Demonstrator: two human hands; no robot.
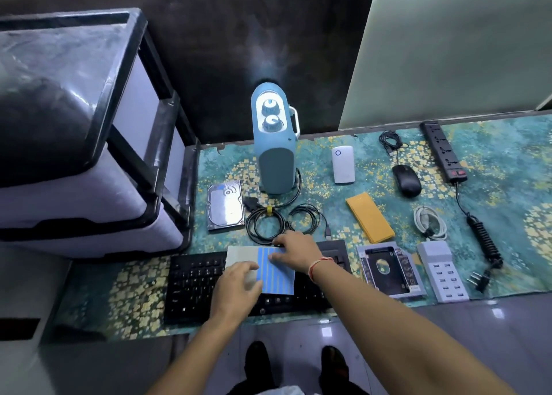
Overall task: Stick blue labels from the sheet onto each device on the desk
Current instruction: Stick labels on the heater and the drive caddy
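Peeling a blue label off the sheet

Left hand (239, 278) presses the grey backing sheet of blue strip labels (276, 272) flat on the black keyboard (191, 281); right hand (294, 249) pinches a strip's far end. Best peel slowly, low, holding the sheet down; the silver hard drive (224, 206) lies beyond on the worktop.

Blue-striped label sheet (276, 275) lies flat on the keyboard (191, 284).
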